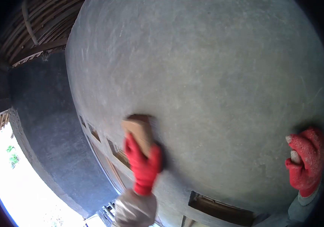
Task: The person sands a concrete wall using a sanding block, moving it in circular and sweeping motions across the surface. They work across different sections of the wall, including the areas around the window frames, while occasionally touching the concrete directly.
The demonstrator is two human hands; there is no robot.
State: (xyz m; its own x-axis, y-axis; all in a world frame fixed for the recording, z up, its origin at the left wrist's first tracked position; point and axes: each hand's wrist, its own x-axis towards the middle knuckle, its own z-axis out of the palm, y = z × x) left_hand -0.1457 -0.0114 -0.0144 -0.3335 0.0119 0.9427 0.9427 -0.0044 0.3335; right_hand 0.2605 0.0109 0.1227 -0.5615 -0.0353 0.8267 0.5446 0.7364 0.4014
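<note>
Red-gloved left hand [143, 166] is gripping the wooden block [140, 133] against the grey wall [215, 87]; even pressure is likely keeping its face flat. Right hand [307, 160] is curling partly closed; whether it is holding anything remains unclear.

There are two hands [143, 166], two red gloves [308, 157], two sleeves [136, 208] and one block [138, 132]. I count two walls, one big gray wall [207, 94] and one dark wall [52, 102], and one big bright gap [21, 174] beside them. The gray one has at least four holes [222, 209] low down, and up high are lots of sticks [52, 22], too many to count.
</note>
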